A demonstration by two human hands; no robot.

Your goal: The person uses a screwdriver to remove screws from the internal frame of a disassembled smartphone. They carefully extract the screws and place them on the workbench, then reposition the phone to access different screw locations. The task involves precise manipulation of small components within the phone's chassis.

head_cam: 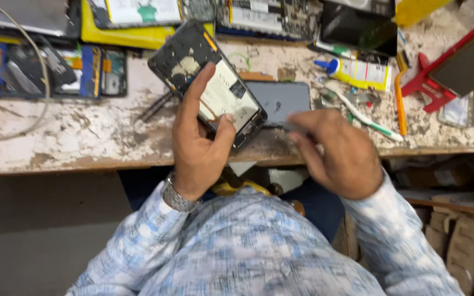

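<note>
Opened smartphone [209, 82], its back cover off and pale insides showing, is gripped in the left hand [199, 143], tilted above the near edge of the scarred worktop [72, 137]. Right hand [333, 151] hovers just right of it, fingers curled around a small blurred tool I cannot identify. A grey phone back panel [281, 100] lies flat between both hands. A glue tube [357, 71] rests farther right.

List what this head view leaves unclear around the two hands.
- Right hand: motion-blurred; whatever its fingertips pinch cannot be identified.
- Opened phone in left hand: lower edge hidden behind the palm.
- Grey phone on the bench: partly covered by both hands.
</note>
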